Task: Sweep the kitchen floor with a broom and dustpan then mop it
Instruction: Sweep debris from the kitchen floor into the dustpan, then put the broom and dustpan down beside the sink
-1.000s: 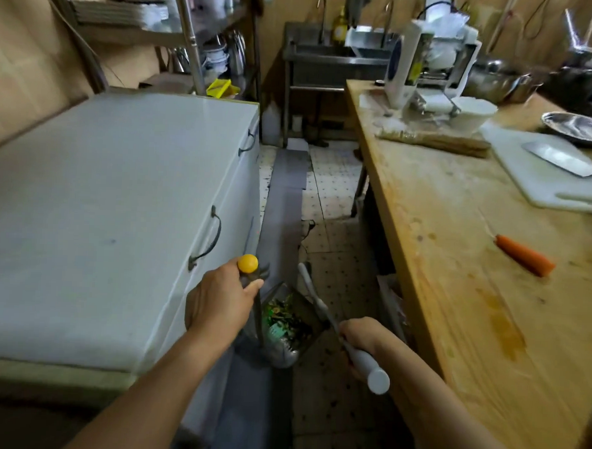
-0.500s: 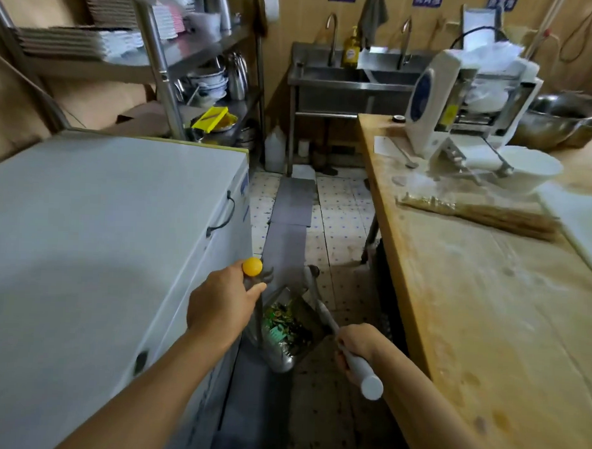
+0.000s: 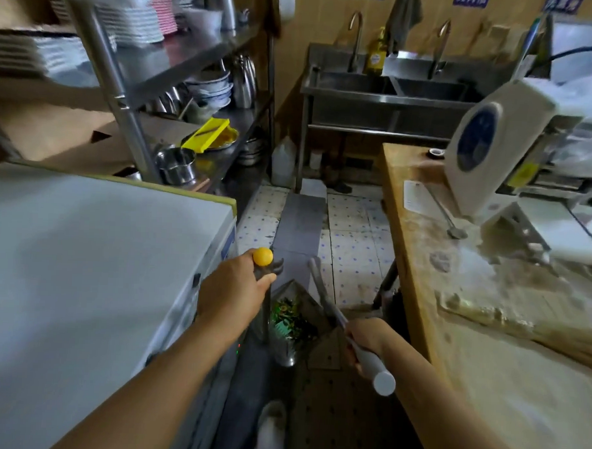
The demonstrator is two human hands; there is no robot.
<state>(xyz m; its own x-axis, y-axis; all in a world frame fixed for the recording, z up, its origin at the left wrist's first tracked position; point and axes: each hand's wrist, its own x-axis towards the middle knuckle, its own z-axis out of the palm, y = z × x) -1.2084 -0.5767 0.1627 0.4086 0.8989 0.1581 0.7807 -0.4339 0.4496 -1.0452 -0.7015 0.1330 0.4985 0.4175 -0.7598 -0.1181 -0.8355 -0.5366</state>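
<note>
Closest to me, my right hand (image 3: 362,344) is curled round the white broom handle (image 3: 372,366), and my left hand (image 3: 233,291) is wrapped round the dustpan handle just under its yellow knob (image 3: 263,256). Between the two hands the dustpan (image 3: 292,325) hangs just off the floor, loaded with green scraps and bits of litter, and the broom's shaft runs down past it on the right. Compared with a second ago my grip on both handles is the same and the pan holds the same load, but the freezer (image 3: 85,267) on my left now ends short of me and the sink (image 3: 386,89) looms larger, so I have walked forward along the aisle. I take that to mean the sweeping is done or nearly so, and I am carrying the sweepings off to be tipped out; mopping has not begun and I see no mop. Counting outward: two hands, one broom, one dustpan, one freezer, one long wooden table (image 3: 485,331) on my right dusted with flour, and one white machine (image 3: 492,147) standing on it. Down the middle of the tiled floor (image 3: 351,239) lies one grey mat (image 3: 299,224). At the far end the sink has two basins and two taps, with one yellow soap bottle (image 3: 376,55) between them, and one white jug (image 3: 283,161) stands on the floor beside its leg. The steel shelves (image 3: 198,86) hold stacks of plates and bowls, too blurred to count.
</note>
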